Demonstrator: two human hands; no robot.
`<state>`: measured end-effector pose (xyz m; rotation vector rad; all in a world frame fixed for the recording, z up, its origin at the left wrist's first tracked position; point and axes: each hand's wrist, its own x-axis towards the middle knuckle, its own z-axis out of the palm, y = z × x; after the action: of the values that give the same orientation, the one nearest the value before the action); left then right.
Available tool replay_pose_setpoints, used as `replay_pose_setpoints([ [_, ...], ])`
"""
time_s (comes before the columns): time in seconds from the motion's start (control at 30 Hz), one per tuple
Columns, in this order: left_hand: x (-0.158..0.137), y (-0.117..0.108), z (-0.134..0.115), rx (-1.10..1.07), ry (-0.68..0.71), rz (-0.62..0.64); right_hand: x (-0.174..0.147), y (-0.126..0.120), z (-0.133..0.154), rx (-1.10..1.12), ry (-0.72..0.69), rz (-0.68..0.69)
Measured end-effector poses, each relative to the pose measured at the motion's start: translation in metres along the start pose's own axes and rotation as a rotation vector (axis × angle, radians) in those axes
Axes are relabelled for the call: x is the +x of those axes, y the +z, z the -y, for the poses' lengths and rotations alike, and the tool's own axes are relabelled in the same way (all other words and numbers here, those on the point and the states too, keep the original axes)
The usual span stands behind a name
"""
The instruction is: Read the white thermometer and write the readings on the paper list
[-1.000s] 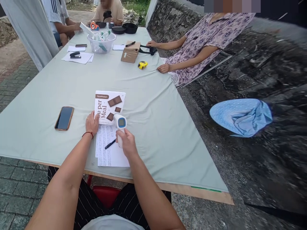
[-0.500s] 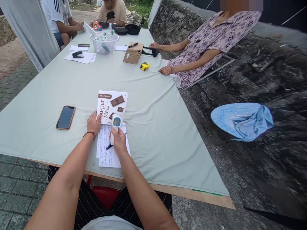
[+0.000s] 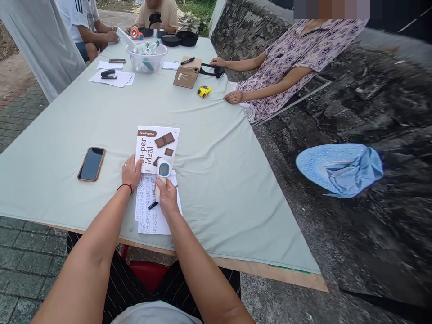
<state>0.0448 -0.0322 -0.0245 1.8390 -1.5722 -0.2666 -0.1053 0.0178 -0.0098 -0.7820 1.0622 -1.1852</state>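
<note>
My left hand (image 3: 131, 172) grips the lower left edge of a white box (image 3: 157, 143) printed with brown chocolate pieces, its thumb on the front. In my right hand (image 3: 168, 195) is a white infrared thermometer (image 3: 163, 169), fingers wrapped around its handle. The thermometer's blue-rimmed display faces up, in front of the box's lower part. Beneath both hands lie sheets of paper (image 3: 148, 221) covered in small writing. A black pen (image 3: 153, 205) rests on the sheets, partly hidden by my right hand. To the left lies a phone (image 3: 91, 164) with a dark screen.
Farther along the table (image 3: 229, 202) are a stapler (image 3: 108, 74) on paper, a clear basket (image 3: 145, 62) of bottles, a brown notebook (image 3: 187, 74), a yellow tape measure (image 3: 204, 92) and black pans (image 3: 187, 38). Other people sit around it. A blue hat (image 3: 340, 171) is at right.
The whole view has shifted very slightly. Both hands keep their holds on the box and the thermometer.
</note>
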Motion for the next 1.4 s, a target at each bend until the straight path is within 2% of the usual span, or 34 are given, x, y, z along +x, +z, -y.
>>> replay_pose_setpoints([
  [0.37, 0.000, 0.000, -0.002, -0.012, -0.015, 0.003, 0.001, -0.001, 0.001, -0.038, -0.012, 0.009],
  [0.5, 0.001, -0.002, -0.003, -0.044, -0.036, 0.019, 0.001, -0.002, 0.004, -0.016, 0.024, 0.029],
  [0.73, 0.000, -0.004, -0.006, -0.052, -0.045, 0.014, -0.018, -0.002, 0.017, 0.065, 0.040, 0.096],
  [1.07, 0.001, -0.002, -0.004, -0.039, -0.032, 0.009, -0.051, -0.026, 0.035, -0.025, -0.026, 0.088],
  [1.3, 0.004, -0.002, 0.000, -0.058, -0.025, 0.062, -0.055, -0.035, 0.038, -0.024, -0.051, 0.076],
  [1.4, 0.004, -0.002, 0.000, -0.041, -0.043, 0.076, -0.049, -0.049, 0.035, -0.099, -0.070, 0.039],
])
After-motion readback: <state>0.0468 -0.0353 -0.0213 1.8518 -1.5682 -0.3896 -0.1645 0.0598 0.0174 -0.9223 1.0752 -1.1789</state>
